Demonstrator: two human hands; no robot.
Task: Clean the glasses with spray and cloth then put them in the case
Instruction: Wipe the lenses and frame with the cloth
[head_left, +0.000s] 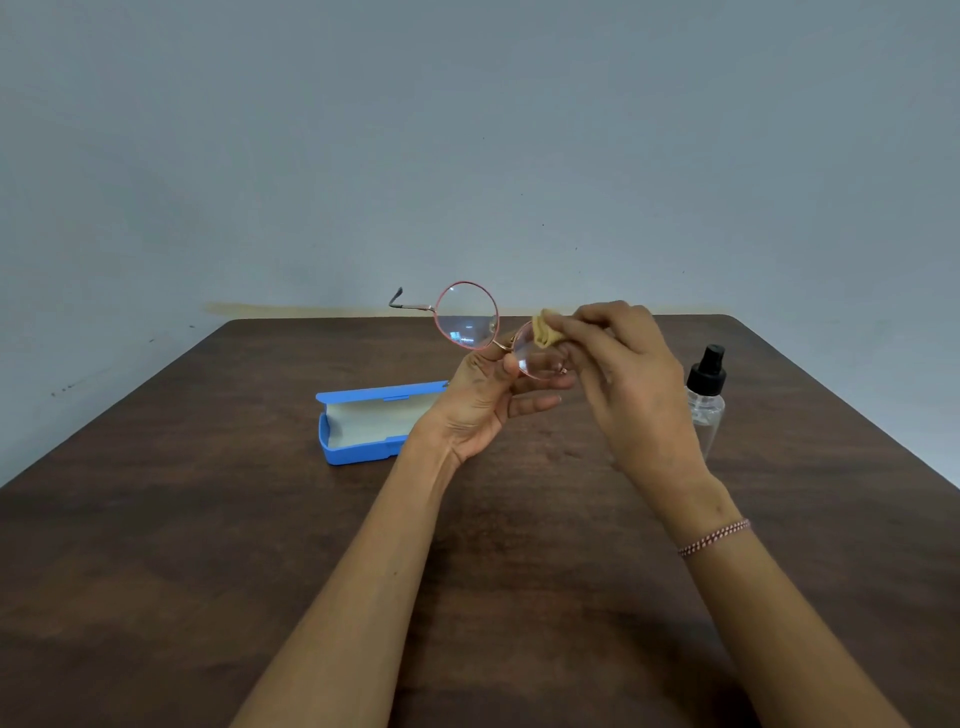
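Note:
Round glasses (467, 317) with a thin pink frame are held up above the table's middle. My left hand (485, 395) grips them near the bridge and the lower rim of the right lens. My right hand (623, 374) pinches a small folded tan cloth (548, 332) against that right lens. One temple arm sticks out to the left. A blue glasses case (363, 423) lies open on the table, left of my left hand, with a pale lining and nothing inside. A clear spray bottle (705, 400) with a black nozzle stands upright to the right of my right hand.
The dark wooden table (208, 545) runs back to a plain grey wall (467, 130). Its far corners are rounded. A beaded bracelet (714, 538) sits on my right wrist.

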